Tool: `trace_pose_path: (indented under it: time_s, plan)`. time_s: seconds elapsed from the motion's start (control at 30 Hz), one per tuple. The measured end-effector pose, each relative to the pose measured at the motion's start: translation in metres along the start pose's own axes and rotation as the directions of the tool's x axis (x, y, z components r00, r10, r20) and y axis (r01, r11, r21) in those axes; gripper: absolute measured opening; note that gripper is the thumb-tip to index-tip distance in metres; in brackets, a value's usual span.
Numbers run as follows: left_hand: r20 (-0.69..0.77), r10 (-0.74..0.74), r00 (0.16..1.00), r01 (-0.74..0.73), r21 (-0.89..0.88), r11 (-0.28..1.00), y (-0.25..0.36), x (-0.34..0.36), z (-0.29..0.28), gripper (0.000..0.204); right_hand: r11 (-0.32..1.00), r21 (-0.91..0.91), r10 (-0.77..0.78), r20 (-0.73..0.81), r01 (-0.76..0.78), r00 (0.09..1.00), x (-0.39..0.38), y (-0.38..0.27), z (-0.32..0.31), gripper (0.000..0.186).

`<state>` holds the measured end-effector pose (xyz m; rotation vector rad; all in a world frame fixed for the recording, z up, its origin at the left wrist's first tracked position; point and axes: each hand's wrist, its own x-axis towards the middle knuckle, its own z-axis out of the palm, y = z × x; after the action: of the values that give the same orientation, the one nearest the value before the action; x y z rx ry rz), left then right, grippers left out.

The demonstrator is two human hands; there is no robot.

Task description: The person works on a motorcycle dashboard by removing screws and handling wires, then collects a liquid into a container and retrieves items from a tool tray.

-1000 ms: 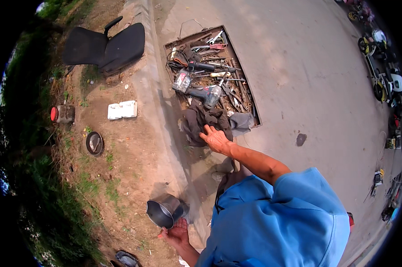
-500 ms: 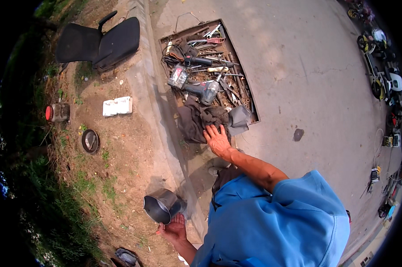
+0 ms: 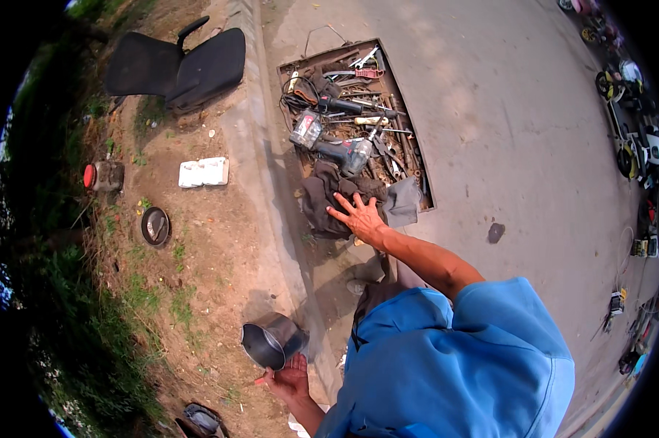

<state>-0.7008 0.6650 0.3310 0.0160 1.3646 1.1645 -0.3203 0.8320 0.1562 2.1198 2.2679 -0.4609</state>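
Observation:
My right hand (image 3: 360, 220) rests on a crumpled dark cloth (image 3: 322, 201) at the near edge of a tool tray, fingers spread. A grey piece of cloth or sheet (image 3: 402, 201) lies just right of it. Low on the left, my left hand (image 3: 291, 379) is turned palm up, its fingers and thumb against a dark metal pot (image 3: 277, 337). The pot is tilted, with its mouth toward the lower left. A small red bit shows by the thumb; I cannot make out what it is.
The shallow metal tray (image 3: 415, 146) holds a cordless impact driver (image 3: 344, 152), pliers, wrenches and rusty pieces. Along the left run a concrete kerb (image 3: 267, 182) and dirt with an office chair (image 3: 211, 66), white block (image 3: 203, 172), red-lidded jar (image 3: 107, 177) and round pan (image 3: 156, 226). Motorbikes (image 3: 629, 139) stand far right.
My right hand has lifted slightly and spread its fingers over the cloth. The left hand stays with the pot. The whole view has shifted a little.

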Motion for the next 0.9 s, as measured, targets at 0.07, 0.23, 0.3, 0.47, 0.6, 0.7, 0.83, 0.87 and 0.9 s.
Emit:
trace_pose_path:
  time_s: [0.07,0.23,0.3,0.47,0.6,0.7,0.83,0.87,0.9]
  plan:
    - [-0.003,-0.013,1.0,0.013,-0.016,1.0,-0.001,0.001,-0.001,0.072,0.997,-0.037,-0.056,0.193,0.064,0.98,0.011,0.002,0.016,0.065]
    - [0.02,-0.003,1.0,0.004,-0.038,0.999,-0.004,-0.005,0.006,0.071,0.995,0.045,-0.088,0.102,0.084,0.991,0.011,0.007,0.023,0.038]
    - [0.018,0.008,1.0,-0.007,-0.046,0.999,-0.006,-0.005,0.003,0.071,0.982,0.173,-0.066,-0.027,0.069,0.997,0.004,0.01,0.015,0.034]
    - [0.057,-0.011,0.998,0.015,-0.066,0.998,-0.01,-0.001,-0.013,0.072,0.901,0.429,0.024,-0.189,0.061,0.982,-0.016,0.029,-0.012,0.052]
    - [0.05,0.028,0.998,-0.027,-0.032,0.999,-0.006,-0.006,-0.003,0.074,0.661,0.741,0.296,-0.404,0.12,0.866,-0.039,0.063,-0.045,0.049]
    - [0.06,0.0,0.998,0.004,-0.057,0.998,-0.004,-0.001,-0.001,0.075,0.423,0.895,0.582,-0.387,0.14,0.715,-0.054,0.1,-0.05,0.044]
    - [0.077,-0.001,0.997,0.006,-0.064,0.998,-0.003,0.003,-0.009,0.072,-0.141,0.915,0.782,-0.132,0.379,0.609,-0.061,0.133,-0.057,0.042]
    - [0.068,-0.003,0.998,0.007,-0.064,0.998,-0.004,0.002,-0.008,0.072,-0.196,0.885,0.79,-0.112,0.423,0.602,-0.062,0.133,-0.07,0.041]
    - [0.052,0.006,0.999,-0.002,-0.082,0.997,-0.003,0.0,-0.005,0.072,-0.206,0.87,0.805,-0.11,0.448,0.583,-0.061,0.136,-0.073,0.041]
